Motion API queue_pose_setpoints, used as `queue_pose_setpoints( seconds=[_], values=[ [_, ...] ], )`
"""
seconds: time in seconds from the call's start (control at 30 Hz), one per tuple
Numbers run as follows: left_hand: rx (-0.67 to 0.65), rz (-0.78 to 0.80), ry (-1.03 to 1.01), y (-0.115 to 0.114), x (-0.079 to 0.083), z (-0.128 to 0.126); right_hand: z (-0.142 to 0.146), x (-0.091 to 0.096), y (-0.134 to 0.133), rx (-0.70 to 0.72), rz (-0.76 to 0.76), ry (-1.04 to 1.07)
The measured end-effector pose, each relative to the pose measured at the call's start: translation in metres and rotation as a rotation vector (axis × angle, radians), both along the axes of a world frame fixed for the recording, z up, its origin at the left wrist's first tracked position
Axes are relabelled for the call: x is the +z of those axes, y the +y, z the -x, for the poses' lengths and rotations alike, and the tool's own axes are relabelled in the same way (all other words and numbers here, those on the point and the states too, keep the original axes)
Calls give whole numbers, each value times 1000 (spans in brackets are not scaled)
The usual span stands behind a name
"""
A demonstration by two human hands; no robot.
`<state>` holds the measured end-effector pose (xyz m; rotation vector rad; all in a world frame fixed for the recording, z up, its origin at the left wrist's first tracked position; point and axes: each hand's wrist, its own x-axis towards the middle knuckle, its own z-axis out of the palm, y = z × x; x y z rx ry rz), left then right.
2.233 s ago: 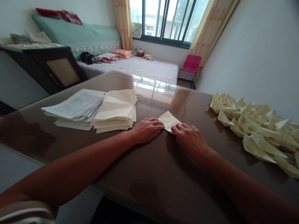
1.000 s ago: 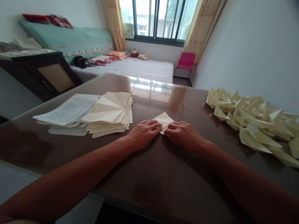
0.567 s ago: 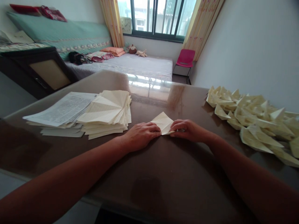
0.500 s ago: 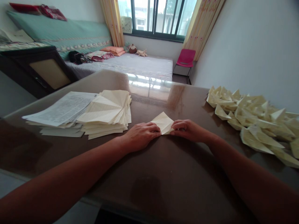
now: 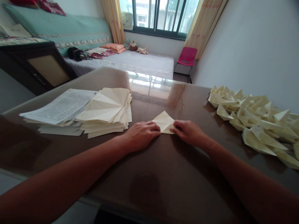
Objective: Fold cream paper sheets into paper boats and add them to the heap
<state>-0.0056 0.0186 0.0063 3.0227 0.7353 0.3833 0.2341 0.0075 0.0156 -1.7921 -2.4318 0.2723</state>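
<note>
1. Your left hand (image 5: 141,134) lies flat on the table (image 5: 163,180), palm down, with the fingers stretched out and held close together. Their tips press on the near left edge of the folded paper (image 5: 164,122).
2. Your right hand (image 5: 189,133) is arched, knuckles up and fingers curled under. The fingertips meet the near right corner of the folded paper. Whether they nip that edge or only bear down on it cannot be told from here.
3. The folded paper is cream and roughly triangular, with creases across its top face. It lies flat about the middle of the table, between your two hands, with its point turned toward the far edge.
4. Toward the left edge sits a stack of creased sheets (image 5: 105,110), near your left hand but not touching it. The sheets are fanned a little at the corners.
5. That stack lies partly over a spread of printed sheets (image 5: 60,107), which reaches further toward the left edge.
6. Along the right edge lies a heap of folded pieces (image 5: 254,119) in the same cream paper, well apart from your right hand.
7. The glossy brown top reflects window light near the far edge.
8. Beyond the far edge stand a bed (image 5: 144,63) and a pink chair (image 5: 188,57), with a dark cabinet (image 5: 39,67) off to the left.
</note>
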Motion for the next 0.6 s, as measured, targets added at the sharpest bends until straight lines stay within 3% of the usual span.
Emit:
queue_pose_setpoints(
  seconds=[0.6],
  values=[
    [45, -98, 88, -6, 0, -5, 4, 0, -2, -24, -9, -43]
  ],
)
